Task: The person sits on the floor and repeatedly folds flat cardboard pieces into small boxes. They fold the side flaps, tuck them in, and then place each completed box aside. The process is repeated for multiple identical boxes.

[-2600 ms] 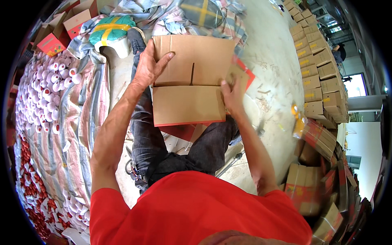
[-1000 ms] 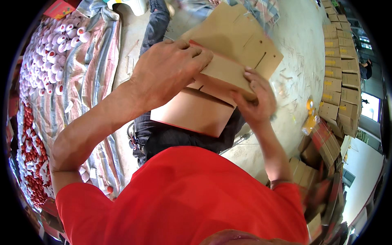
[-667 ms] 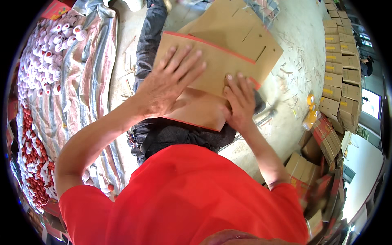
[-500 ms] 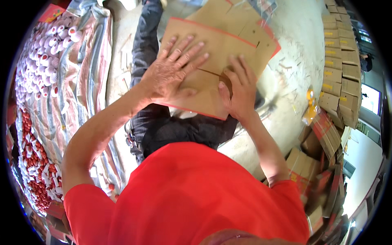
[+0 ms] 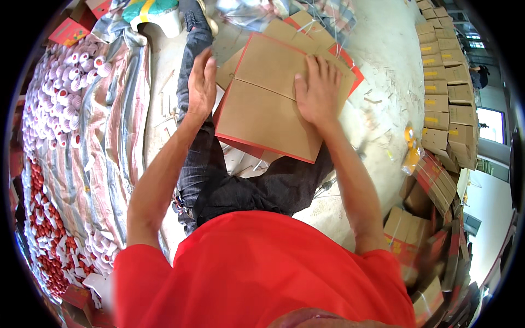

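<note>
**Pressing a flat carton across my lap**

Sitting on the concrete floor (image 5: 383,65) in my red shirt (image 5: 257,273) and dark trousers (image 5: 246,186), I look down over everything from largest to smallest. To my left a striped tarpaulin (image 5: 117,136) lies spread over the floor, covered with a crowd of small white and red spools (image 5: 52,109). To my right stand stacks of brown cardboard boxes (image 5: 445,98), with more boxes tumbled near my right elbow.

The brown cardboard carton (image 5: 273,104) with red edges rests on my legs, tilted away from me, its flaps closed along a seam that runs across its top. More flattened cardboard lies under and beyond it. A green and yellow stool (image 5: 153,13) stands at the far edge of the tarpaulin, well apart from the carton.

My right hand (image 5: 317,90) lies flat on the carton's top near its right side, fingers (image 5: 322,65) spread wide and pressing down, gripping nothing. My left hand (image 5: 202,85) stands edge-on just beside the carton's left corner, fingers together and straight, open and holding nothing; whether it touches the cardboard I cannot tell. A small orange packet (image 5: 410,150) lies on the floor between the carton and the boxes.
</note>
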The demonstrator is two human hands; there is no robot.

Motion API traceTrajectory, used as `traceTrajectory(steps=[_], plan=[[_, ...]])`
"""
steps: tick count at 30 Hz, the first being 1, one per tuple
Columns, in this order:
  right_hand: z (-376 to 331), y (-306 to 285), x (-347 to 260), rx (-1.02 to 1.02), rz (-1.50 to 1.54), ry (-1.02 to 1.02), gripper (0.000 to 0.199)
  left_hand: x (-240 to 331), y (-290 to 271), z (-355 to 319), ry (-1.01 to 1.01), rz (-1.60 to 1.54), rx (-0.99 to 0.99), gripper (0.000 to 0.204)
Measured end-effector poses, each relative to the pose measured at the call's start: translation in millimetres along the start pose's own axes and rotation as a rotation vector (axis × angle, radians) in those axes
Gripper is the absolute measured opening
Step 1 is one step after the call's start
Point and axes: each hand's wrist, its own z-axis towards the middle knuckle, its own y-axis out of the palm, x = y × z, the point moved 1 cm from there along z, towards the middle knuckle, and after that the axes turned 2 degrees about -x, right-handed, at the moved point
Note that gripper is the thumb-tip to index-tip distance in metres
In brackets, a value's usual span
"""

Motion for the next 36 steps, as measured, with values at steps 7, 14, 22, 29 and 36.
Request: traceTrajectory(steps=[7,14,22,29,36], plan=[[-14,-6,30,0.058,0.201,0.068,0.056,-216,35,-65,-0.468,0.023,-0.294,0.079],[-66,-32,76,0.180,0.523,0.309,0.052,-133,31,-68,-0.897,-0.278,-0.296,0.072],[-60,-62,83,0.168,0.841,0.225,0.060,87,-67,4,-0.114,-0.577,-0.168,0.025],[-58,-65,69,-0.126,1.273,0.894,0.078,167,-34,-99,0.847,0.348,-0.306,0.019],[-101,19,77,-0.427,1.293,0.771,0.074,122,-5,-158,0.313,0.757,-1.204,0.024]])
